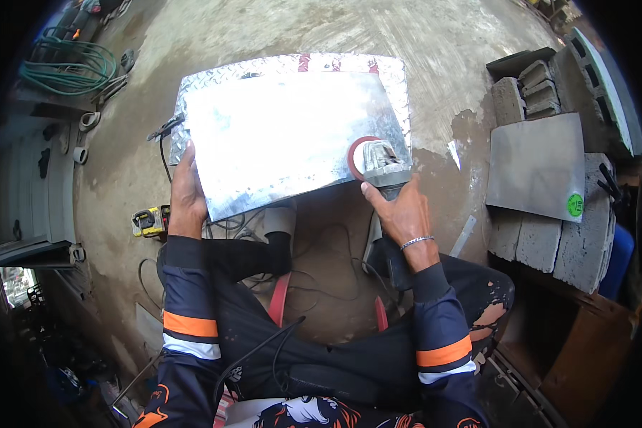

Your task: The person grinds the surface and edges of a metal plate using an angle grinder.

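Note:
A shiny metal sheet lies at a tilt on a tread-patterned plate with red marks along its far edge. My left hand grips the sheet's left edge, with some of its fingers hidden. My right hand is closed around an angle grinder at the sheet's near right corner. The grinder's round disc, red-rimmed, rests on or just over the sheet; I cannot tell which. A clamp-like tool sits at the plate's left edge, with a dark cable hanging from it.
At right, a second metal sheet with a green sticker lies on grey concrete blocks. A yellow-and-black tool stands left of my left wrist. Dark cables run across the floor between my legs. A coiled green hose lies far left.

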Action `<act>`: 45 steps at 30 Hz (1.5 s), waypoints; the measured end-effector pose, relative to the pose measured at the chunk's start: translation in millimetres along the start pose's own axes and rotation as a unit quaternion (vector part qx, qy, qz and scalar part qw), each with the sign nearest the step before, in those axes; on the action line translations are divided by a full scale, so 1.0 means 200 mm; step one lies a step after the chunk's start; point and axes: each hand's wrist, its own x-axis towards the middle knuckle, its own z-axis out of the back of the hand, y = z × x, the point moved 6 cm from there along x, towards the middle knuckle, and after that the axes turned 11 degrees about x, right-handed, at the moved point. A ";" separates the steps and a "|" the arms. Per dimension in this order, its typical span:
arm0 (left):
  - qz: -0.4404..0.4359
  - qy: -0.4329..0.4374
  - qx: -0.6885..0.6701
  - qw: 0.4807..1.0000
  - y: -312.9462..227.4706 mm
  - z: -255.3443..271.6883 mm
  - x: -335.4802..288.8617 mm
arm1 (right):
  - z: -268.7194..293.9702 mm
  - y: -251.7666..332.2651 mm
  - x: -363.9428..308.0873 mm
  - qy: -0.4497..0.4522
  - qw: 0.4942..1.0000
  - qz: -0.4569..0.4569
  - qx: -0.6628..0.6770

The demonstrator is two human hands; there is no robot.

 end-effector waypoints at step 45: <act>0.028 -0.008 -0.005 1.000 0.02 0.00 -0.01 | -0.02 0.03 0.11 -0.013 1.000 -0.007 -0.007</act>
